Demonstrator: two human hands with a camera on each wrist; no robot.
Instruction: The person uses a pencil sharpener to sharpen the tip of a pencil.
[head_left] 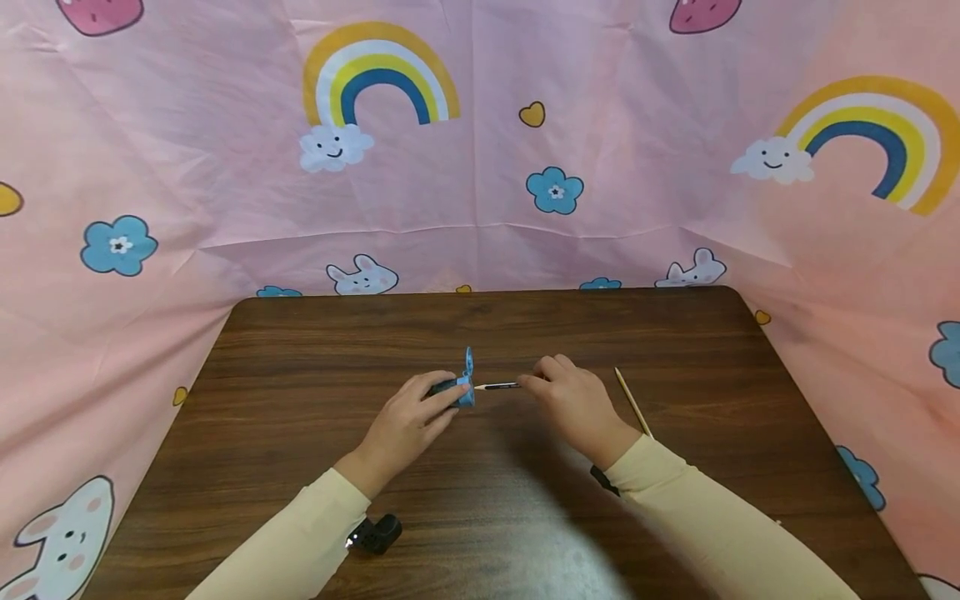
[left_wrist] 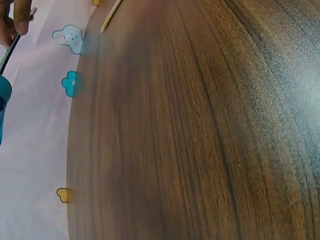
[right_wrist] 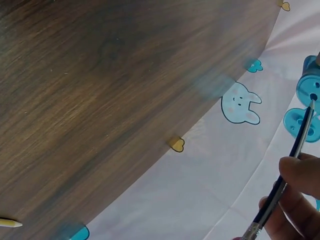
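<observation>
Over there, the left hand (head_left: 408,423) grips a blue sharpener (head_left: 466,393), and opposite it the right hand (head_left: 576,407) pinches a dark pencil (head_left: 497,386), its tip at the sharpener's hole, a yellow pencil (head_left: 632,398) lying beyond that hand.

A: Sort of place?

B: Looks indoor, a cloth-screened desk (head_left: 337,333) set-up. Home, classroom or studio: cannot tell which.

A: Evidence?

B: Pink cloth (head_left: 225,183) hung upright past the far edge, carrying on beyond the left and right edges. Creased. Childlike print: rainbows (head_left: 381,50), blue flowers (head_left: 555,192), white rabbits (head_left: 71,533).

A: And the desk?

B: Dark wood-grain top, rounded far corners, pale glare on the nearer part.

A: Signs of use?

B: Stationery. Blue sharpener (head_left: 466,395) and dark pencil (head_left: 497,386) near the middle; pale pencil (head_left: 633,400) towards the right edge.
</observation>
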